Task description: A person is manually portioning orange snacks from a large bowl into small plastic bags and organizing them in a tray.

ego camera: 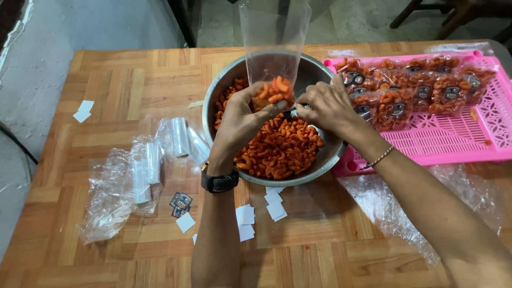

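Over the steel bowl [224,88] of orange snacks [282,149], the left hand [242,117] grips a clear bag [274,37] upright, a few snacks in its bottom. The right hand [325,104] pinches something small and dark just beside it. Filled packs [421,90] line the pink tray [458,144]; white slips [245,216] dot the desk [122,85].

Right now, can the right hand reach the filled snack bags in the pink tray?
Probably yes. The right hand hangs over the steel bowl's rim, right beside the filled snack bags in the pink tray, with nothing between them. It seems to hold something small, though, so it isn't free.
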